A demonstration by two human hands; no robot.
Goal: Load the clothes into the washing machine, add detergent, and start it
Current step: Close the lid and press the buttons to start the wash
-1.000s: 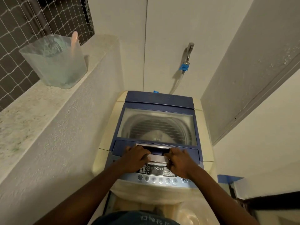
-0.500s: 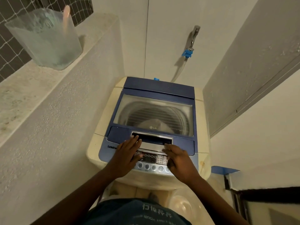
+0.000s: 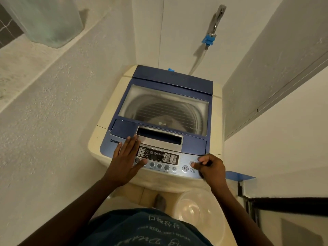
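The blue and cream top-loading washing machine [image 3: 215, 110] stands in front of me with its clear lid [image 3: 165, 105] down. Pale clothes show dimly in the drum through the lid. My left hand [image 3: 126, 159] lies flat and spread on the left end of the control panel [image 3: 160, 158], near the lid handle. My right hand [image 3: 212, 166] is curled at the panel's right end, its fingertip on a round button beside the start/pause button [image 3: 185, 168]. Neither hand holds anything.
A translucent tub [image 3: 48, 20] stands on the ledge at upper left. A tap with a blue fitting [image 3: 210, 39] is on the back wall. A clear plastic basin [image 3: 197, 208] sits on the floor by my foot. Walls close in on both sides.
Both hands left the lid handle and came down to the control panel. The right hand moved right to the button at the panel's end. The camera tilted downward.
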